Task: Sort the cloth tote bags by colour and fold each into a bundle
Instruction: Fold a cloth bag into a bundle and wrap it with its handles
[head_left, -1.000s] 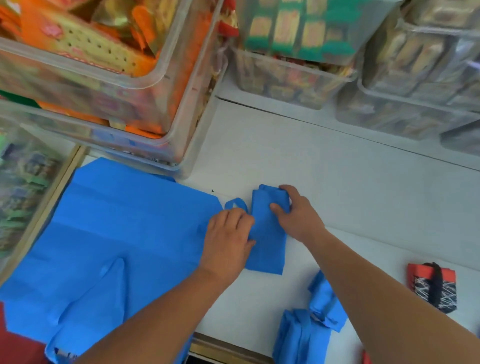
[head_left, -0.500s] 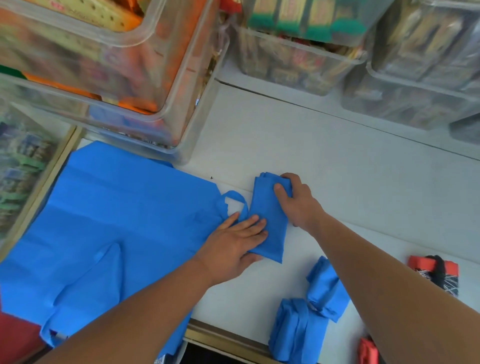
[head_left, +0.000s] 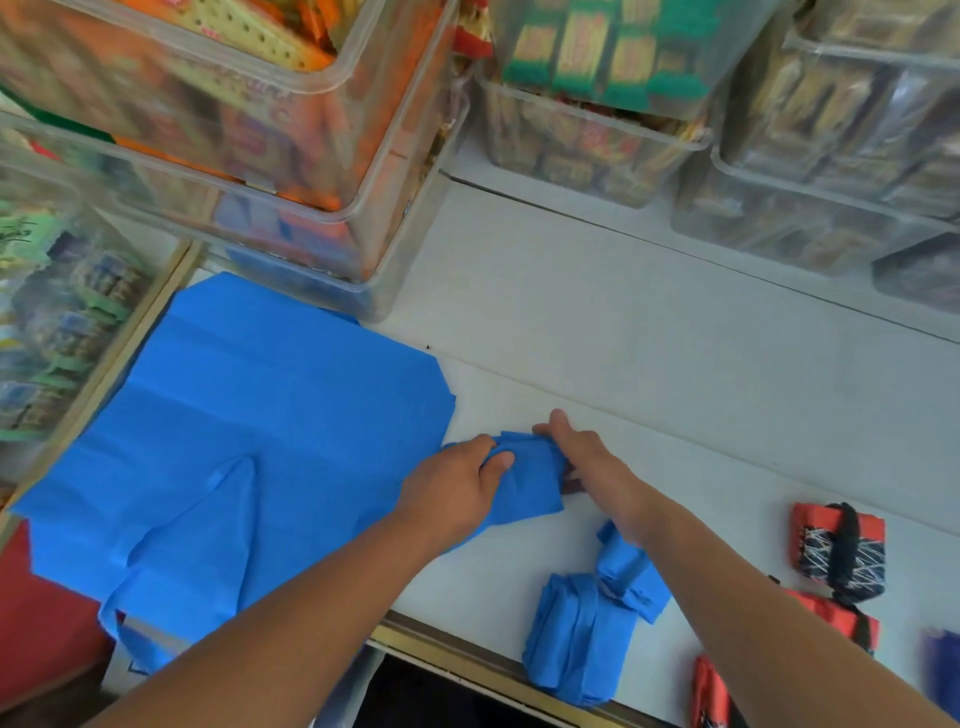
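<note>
**Both hands on the blue bag**

Head view: the left hand (head_left: 457, 488) curls its fingers over the half-folded blue bag (head_left: 530, 486), thumb on top. The right hand (head_left: 582, 457) clamps the bag's other end, fingers bent round the cloth. The bag sits on the white table (head_left: 623, 364), just beside the corner of a flat blue tote (head_left: 260, 415) spread at the left. Near the table's front edge lie two blue bundles (head_left: 576, 639) (touching each other), with a red bundle (head_left: 836, 540) off to the right. Clear bins (head_left: 260, 156) of packets line the back.
</note>
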